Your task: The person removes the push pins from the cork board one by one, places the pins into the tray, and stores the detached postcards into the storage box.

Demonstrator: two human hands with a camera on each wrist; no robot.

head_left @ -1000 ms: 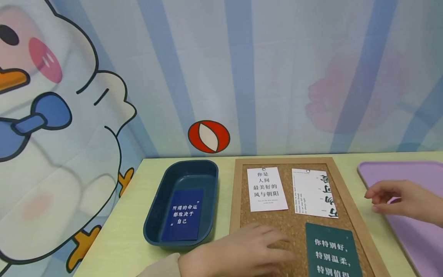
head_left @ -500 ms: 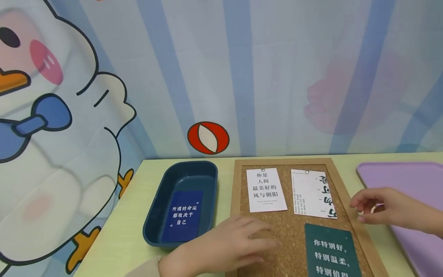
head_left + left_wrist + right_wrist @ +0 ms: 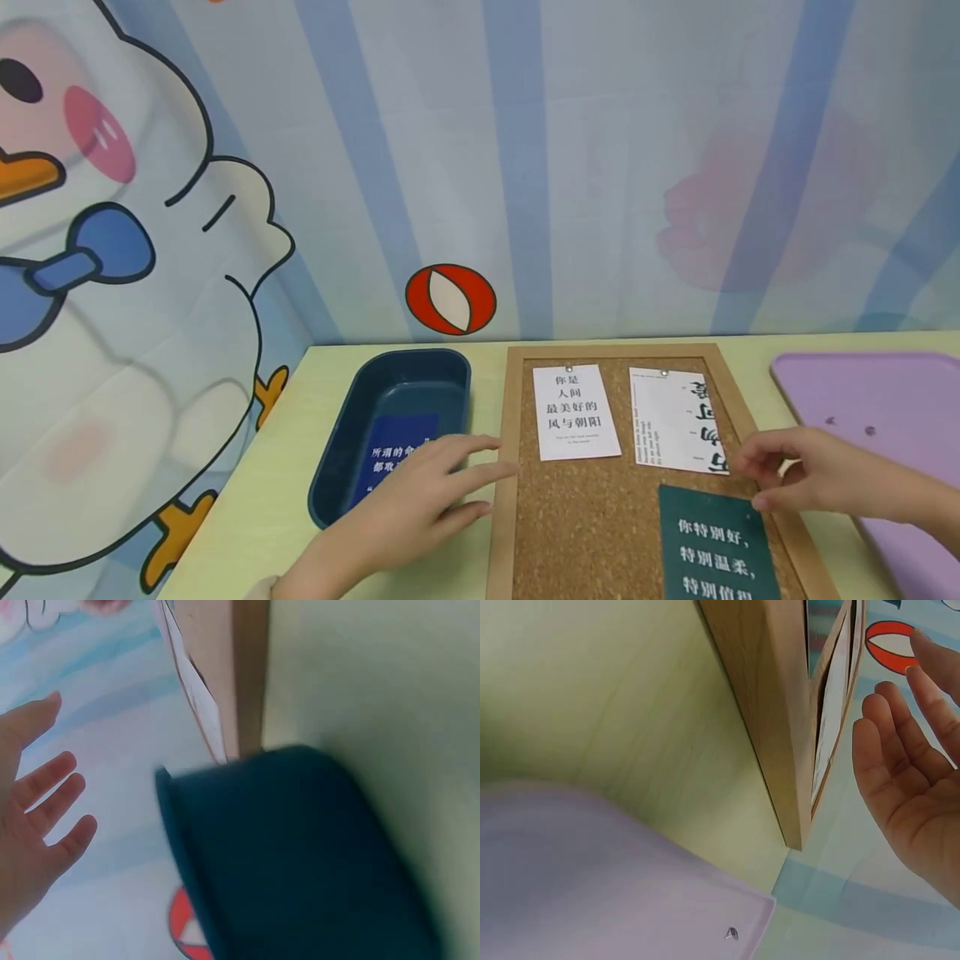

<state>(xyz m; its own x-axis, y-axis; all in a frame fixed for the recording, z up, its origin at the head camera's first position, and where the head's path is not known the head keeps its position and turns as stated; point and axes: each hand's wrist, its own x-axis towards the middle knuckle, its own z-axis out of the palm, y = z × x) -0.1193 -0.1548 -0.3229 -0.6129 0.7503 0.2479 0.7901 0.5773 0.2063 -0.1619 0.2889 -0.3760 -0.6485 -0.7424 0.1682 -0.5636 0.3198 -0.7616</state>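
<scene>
My left hand (image 3: 423, 508) hangs over the right side of the dark blue tub (image 3: 324, 492), fingers spread toward the cork board's left frame. It partly hides a navy card with white writing (image 3: 393, 437) inside the tub. My right hand (image 3: 817, 477) hovers at the right frame of the wood-framed cork board (image 3: 577, 517). Its thumb tip is close to the upper right corner of a dark green card (image 3: 712, 533), and nothing shows between its loosely bent fingers. Two white cards, a left one (image 3: 576, 412) and a right one (image 3: 675, 419), are pinned higher up the board.
A purple tray (image 3: 922, 392) lies right of the board, with small metal pieces (image 3: 870, 431) on it. The pale yellow table (image 3: 255, 500) ends at a cartoon-printed backdrop (image 3: 592, 167).
My left hand has moved left, off the cork board to above the tub. My right hand has come left from the purple tray to the board's right edge, uncovering the metal pieces.
</scene>
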